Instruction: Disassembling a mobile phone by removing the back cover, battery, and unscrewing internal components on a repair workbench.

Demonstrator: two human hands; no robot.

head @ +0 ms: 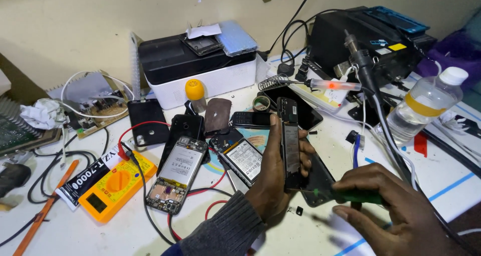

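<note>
Left hand (274, 178) rises from a grey sleeve at the lower middle of the frame, its fingers wrapped around a dark opened phone (289, 148) held edge-on. Seen that way, its face is hard to read, and the palm hides its lower back. Its long axis runs nearly upright, top end toward the upper middle of the frame, lower end sunk in the palm.

At the lower right the right hand (393, 211) is cut off by the frame edge, with the fingers pressed together around a green-handled screwdriver (358, 197). The tool lies almost level, its thin tip pointing left and meeting the phone's lower edge, just right of the left palm; whether tip and phone touch is too fine to tell.

On the white worktop (100, 231) lie two more opened phones (176, 175) left of the hands, a yellow multimeter (115, 186) at the lower left, and a clear plastic bottle (426, 105) at the right. A small dark part lies below the left hand, too tiny to name.
</note>
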